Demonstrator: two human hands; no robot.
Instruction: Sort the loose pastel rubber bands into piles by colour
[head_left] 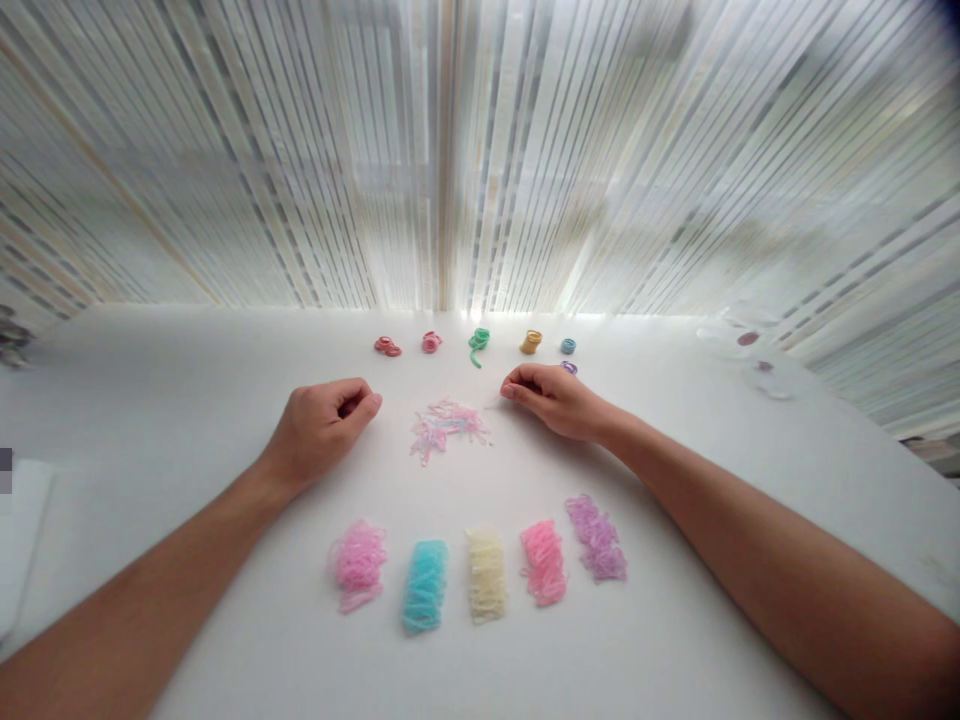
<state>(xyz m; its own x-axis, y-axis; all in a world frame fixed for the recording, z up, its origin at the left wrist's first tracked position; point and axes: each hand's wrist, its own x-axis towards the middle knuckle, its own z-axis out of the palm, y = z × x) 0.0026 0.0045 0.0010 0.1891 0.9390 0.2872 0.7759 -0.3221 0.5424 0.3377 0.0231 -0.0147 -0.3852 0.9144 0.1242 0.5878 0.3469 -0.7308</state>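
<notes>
"Starting with the biggest things, what do you count?"

"One striped curtain (450,150) at the back, then one white table (480,675) in front of it."

"And the hands?"

"Two. The left hand (330,415) is curled closed, thumb against the side; I can't tell whether anything is inside. The right hand (551,400) is pinched closed."

"What's between them?"

"One loose pile of rubber bands (450,425), pink, white and bluish, lying on the table with neither hand touching it."

"So which step is this?"

"I'd judge it's fine handling of single bands beside that pile. The next move seems to call for a light, exact pinch, because the bands look tangled."

"Next size down?"

"Five in the near row: one pale pink bundle (361,556), one turquoise bundle (425,587), one cream bundle (487,577), one bright pink bundle (544,562), one purple bundle (597,538)."

"Smaller still?"

"Six colours beyond the pile: red coil (388,346), perhaps in two pieces, pink coil (431,342), green coil (480,339), gold coil (532,342), blue coil (568,346), and purple coil (569,368), partly hidden by the right hand."

"Smallest?"

"One faint strand (492,407) at the right hand's tip; too blurred to say if it's gripped."
</notes>
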